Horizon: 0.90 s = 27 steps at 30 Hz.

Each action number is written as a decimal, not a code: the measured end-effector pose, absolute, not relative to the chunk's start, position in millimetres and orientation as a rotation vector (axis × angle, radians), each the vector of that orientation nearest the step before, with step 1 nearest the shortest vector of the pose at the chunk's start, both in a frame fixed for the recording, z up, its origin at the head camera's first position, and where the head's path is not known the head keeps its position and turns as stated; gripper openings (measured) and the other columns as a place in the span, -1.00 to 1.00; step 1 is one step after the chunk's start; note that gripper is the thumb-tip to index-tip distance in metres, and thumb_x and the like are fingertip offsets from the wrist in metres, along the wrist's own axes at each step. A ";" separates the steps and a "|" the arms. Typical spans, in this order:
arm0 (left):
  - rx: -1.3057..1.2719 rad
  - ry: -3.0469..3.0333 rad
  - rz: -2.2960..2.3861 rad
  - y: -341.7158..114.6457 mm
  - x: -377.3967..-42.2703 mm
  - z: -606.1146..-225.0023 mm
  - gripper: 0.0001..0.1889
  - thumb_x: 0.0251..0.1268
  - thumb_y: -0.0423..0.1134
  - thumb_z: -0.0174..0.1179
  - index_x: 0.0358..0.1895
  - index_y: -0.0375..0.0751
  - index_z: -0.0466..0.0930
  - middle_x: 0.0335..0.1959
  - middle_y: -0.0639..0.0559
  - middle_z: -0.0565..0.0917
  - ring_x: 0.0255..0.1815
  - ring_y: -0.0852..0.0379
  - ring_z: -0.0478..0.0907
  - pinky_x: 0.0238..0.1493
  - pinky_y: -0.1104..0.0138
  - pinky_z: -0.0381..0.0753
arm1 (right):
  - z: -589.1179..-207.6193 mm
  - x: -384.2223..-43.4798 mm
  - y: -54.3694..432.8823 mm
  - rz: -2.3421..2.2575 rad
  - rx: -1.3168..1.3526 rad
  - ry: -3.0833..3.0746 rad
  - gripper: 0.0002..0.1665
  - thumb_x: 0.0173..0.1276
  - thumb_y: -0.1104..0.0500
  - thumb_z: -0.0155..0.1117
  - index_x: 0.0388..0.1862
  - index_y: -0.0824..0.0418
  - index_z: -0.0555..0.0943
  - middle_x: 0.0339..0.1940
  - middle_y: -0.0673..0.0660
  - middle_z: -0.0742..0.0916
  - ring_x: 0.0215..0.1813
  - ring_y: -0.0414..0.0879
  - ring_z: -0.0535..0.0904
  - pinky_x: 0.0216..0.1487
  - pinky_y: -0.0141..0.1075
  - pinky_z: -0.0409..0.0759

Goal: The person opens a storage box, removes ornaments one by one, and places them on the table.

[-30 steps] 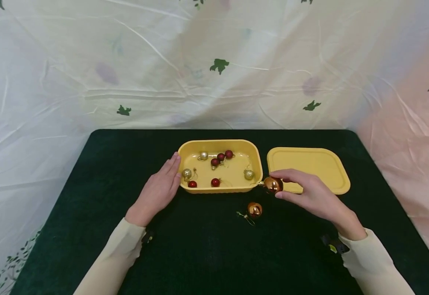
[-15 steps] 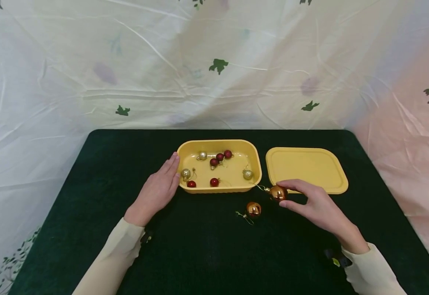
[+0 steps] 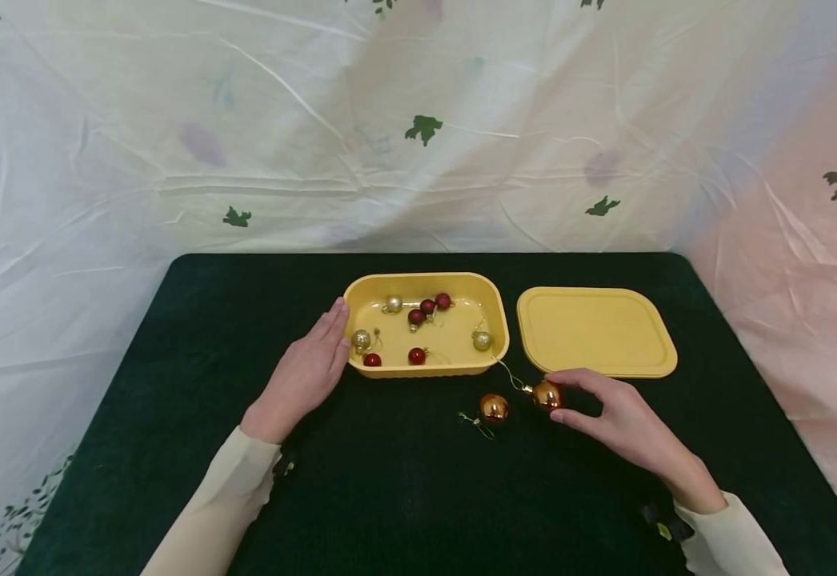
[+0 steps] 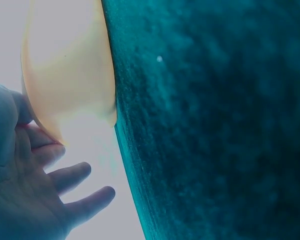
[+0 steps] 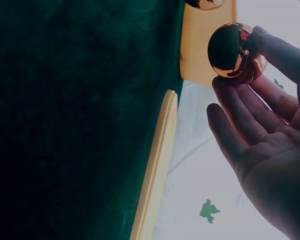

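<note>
My right hand [image 3: 630, 412] pinches a shiny copper Christmas bauble [image 3: 547, 395] between thumb and fingertips, its gold hanging loop pointing left toward the box. In the right wrist view, the same bauble [image 5: 232, 52] shows between the fingers. A second copper bauble [image 3: 494, 409] lies on the table just left of it. My left hand [image 3: 306, 368] rests with straight fingers against the left end of a yellow box [image 3: 427, 370]; in the left wrist view, its fingers are spread beside the box wall [image 4: 72, 65]. Small red baubles [image 3: 417, 356] and gold baubles [image 3: 482, 341] lie scattered inside.
A yellow lid [image 3: 594, 332] lies flat right of the box, just beyond my right hand. Dark green cloth [image 3: 404, 480] covers the table. A pale patterned curtain [image 3: 418, 176] hangs behind the far edge.
My right hand has drawn the copper bauble from the box's right front corner toward me and slightly right, level with the second copper bauble. The left hand stays against the box.
</note>
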<state>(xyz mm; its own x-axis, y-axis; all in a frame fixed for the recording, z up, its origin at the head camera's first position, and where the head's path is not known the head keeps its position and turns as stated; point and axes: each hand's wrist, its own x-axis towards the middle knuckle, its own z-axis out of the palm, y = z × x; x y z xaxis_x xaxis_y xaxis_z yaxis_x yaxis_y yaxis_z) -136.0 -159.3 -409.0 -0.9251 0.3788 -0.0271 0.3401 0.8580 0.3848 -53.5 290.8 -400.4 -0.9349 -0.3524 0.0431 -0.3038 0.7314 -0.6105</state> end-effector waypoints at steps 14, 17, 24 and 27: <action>0.560 2.925 0.570 -159.0 -136.2 -410.4 -0.32 0.73 0.00 -0.21 0.71 -0.10 -0.18 0.73 0.01 -0.18 0.69 -0.10 -0.04 0.58 -0.08 0.15 | -408.8 -54.6 289.1 -1.012 -0.517 2.792 -0.43 0.34 -0.01 0.51 0.29 0.03 0.61 0.21 0.04 0.72 0.21 0.03 0.67 0.15 0.16 0.64; 0.557 2.922 0.567 -159.0 -136.5 -410.2 -0.32 0.73 0.00 -0.21 0.71 -0.10 -0.18 0.73 -0.01 -0.15 0.69 -0.11 -0.03 0.58 -0.08 0.15 | -409.5 -55.4 288.4 -1.005 -0.522 2.790 -0.43 0.34 -0.02 0.51 0.29 0.03 0.61 0.21 0.03 0.72 0.21 0.02 0.66 0.16 0.16 0.64; 0.554 2.918 0.561 -158.6 -136.6 -408.8 -0.32 0.73 -0.01 -0.20 0.71 -0.10 -0.18 0.73 -0.03 -0.14 0.69 -0.12 -0.03 0.58 -0.09 0.15 | -411.2 -57.7 286.9 -1.018 -0.526 2.761 -0.44 0.35 -0.02 0.50 0.29 0.01 0.60 0.20 -0.01 0.71 0.22 0.00 0.65 0.17 0.14 0.64; 0.554 2.916 0.561 -158.8 -136.5 -408.1 -0.32 0.73 -0.01 -0.19 0.71 -0.11 -0.17 0.73 -0.03 -0.14 0.69 -0.12 -0.03 0.58 -0.09 0.15 | -412.6 -58.9 286.2 -1.018 -0.526 2.741 -0.43 0.34 -0.04 0.50 0.29 0.01 0.60 0.19 -0.02 0.71 0.22 -0.01 0.65 0.17 0.13 0.64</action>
